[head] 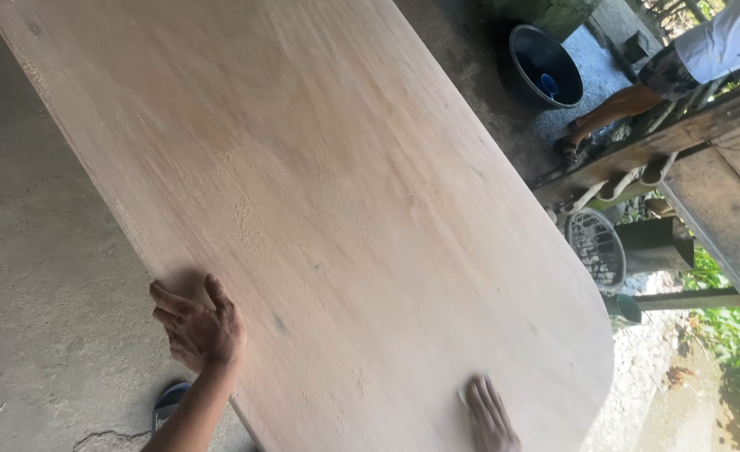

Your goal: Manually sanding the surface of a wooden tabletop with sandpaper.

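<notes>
Board: a large pale wooden board (336, 209) with rounded corners is seen slanting across the view, raised above the concrete floor (43, 276); what carries it is hidden.
Step in hand: the board appears to be steadied at its near side, possibly rubbed smooth; which of the two cannot be told.
Left hand: the left hand (198, 326) is laid over the board's near left edge, fingers spread and curled on the rim, so the grip is judged to be grasping the board.
Right hand: the right hand (489, 414) is pressed flat on the board's face near the rounded corner, fingers straight, nothing clenched; a small pale piece may lie under it, too small to tell.
Doing it well: the edge hand is best kept firm, and pressure from the flat hand kept even along the grain.
Surface: faint grain lines and a few rougher, speckled patches are shown toward the middle.
Beyond the board: a dark basin (546, 67) is set past the far edge, and another person's leg (621, 105) is seen beside it.
</notes>
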